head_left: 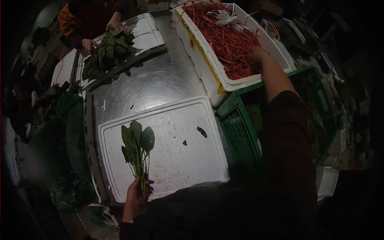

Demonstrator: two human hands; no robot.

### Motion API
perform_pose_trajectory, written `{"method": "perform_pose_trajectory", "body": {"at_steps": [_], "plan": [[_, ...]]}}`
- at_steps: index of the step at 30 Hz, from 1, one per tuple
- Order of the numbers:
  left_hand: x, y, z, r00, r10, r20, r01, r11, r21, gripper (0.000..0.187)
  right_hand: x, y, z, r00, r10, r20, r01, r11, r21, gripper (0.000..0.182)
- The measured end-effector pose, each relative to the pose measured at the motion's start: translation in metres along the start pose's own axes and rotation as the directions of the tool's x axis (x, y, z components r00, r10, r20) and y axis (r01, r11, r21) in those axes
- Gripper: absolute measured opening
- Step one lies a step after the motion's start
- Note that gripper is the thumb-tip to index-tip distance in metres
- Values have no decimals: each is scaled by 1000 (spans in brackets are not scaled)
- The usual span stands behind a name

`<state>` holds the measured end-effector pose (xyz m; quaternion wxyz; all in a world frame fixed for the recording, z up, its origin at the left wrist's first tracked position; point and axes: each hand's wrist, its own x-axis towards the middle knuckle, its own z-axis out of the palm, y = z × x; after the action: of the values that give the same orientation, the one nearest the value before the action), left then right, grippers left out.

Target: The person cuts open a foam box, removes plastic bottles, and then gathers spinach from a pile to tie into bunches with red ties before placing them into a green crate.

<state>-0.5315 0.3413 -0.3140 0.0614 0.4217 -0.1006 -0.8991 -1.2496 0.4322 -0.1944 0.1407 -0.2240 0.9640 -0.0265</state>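
In the left hand point(135, 197), 1 leafy bunch point(137, 138) is held by its stems point(140, 170) in closed fingers, while beside the right hand point(259, 55), whose finger spread cannot be told, red strips point(230, 44) are apparently being picked, so 1 must be eased free.

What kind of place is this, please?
Likely a vegetable packing area: the left hand holds leafy greens, a white box holds many red strips, and a co-worker handles another green bunch.
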Motion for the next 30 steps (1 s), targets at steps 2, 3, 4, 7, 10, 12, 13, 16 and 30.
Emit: {"method": "perform_pose_trajectory", "body": {"at_steps": [2, 3, 4, 7, 10, 12, 13, 16, 30], "plan": [[-3, 0, 8, 1000, -25, 1, 25, 999, -41, 37, 9, 8, 1, 945, -147, 293, 277, 836, -474, 50], [-3, 1, 15, 999, -35, 13, 36, 996, -82, 37, 6, 9, -2, 903, -167, 395, 387, 716, -581, 49], [-3, 0, 18, 999, -36, 15, 37, 995, -88, 37, 1, 12, -7, 983, -86, 160, 132, 942, -307, 51], [-8, -4, 20, 999, 48, 22, -48, 998, -29, 35, -31, 9, -30, 991, 123, -55, -111, 976, 185, 51], [-9, -3, 22, 990, 88, 107, -96, 992, 78, 34, -36, 14, -35, 980, 157, -123, -101, 923, 373, 47], [-8, -4, 18, 985, 74, 157, -88, 993, 81, 32, -32, 22, -47, 974, 149, -170, -62, 899, 433, 44], [-9, -5, 21, 984, 77, 162, -91, 993, 77, 32, -31, 24, -58, 972, 164, -168, -44, 830, 555, 42], [-12, -6, 23, 986, 63, 153, -82, 990, 119, 22, -41, 15, -93, 963, 129, -237, 56, 762, 645, 39], [-61, 0, 11, 871, 490, -34, -460, 839, 290, 21, -195, -136, -176, 144, -60, -988, 654, 755, 50, 24]]}}
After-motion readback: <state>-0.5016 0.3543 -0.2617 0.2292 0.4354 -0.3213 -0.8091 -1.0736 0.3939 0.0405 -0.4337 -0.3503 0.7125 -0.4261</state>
